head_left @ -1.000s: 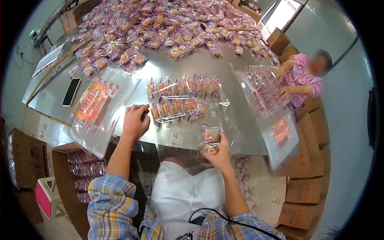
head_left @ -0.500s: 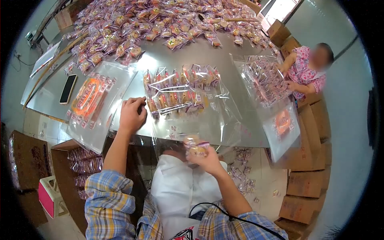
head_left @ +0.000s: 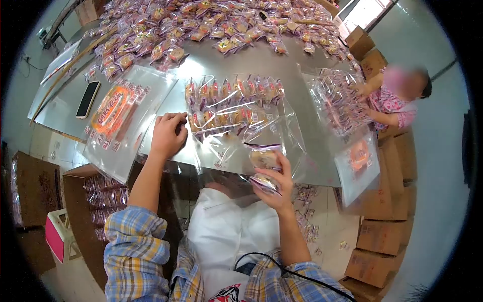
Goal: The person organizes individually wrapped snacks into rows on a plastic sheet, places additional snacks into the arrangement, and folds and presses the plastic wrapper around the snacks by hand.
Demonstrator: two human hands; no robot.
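Note:
In the head view, my right hand (head_left: 275, 186) is closed around two individually wrapped round pastries (head_left: 265, 160), held above the table's near edge. Behind it lies a large clear plastic bag (head_left: 221, 151) with two rows of wrapped pastries (head_left: 226, 90) standing on edge inside. My left hand (head_left: 170, 133) rests on the metal table at the bag's left edge, fingers curled; whether they grip the film is hidden. Left of that hand lies a stack of flat clear bags with orange print (head_left: 113, 113).
A big heap of wrapped pastries (head_left: 216, 25) covers the far table. A phone (head_left: 88, 99) lies at left. On the right, a co-worker (head_left: 395, 100) handles another filled bag (head_left: 337, 100). Cardboard boxes (head_left: 385, 234) line the right side; an open carton (head_left: 75, 201) stands below left.
My right hand has risen from above my lap toward the bag with the pastries, turning them upright. My left hand stays at the bag's left edge. The view has shifted slightly.

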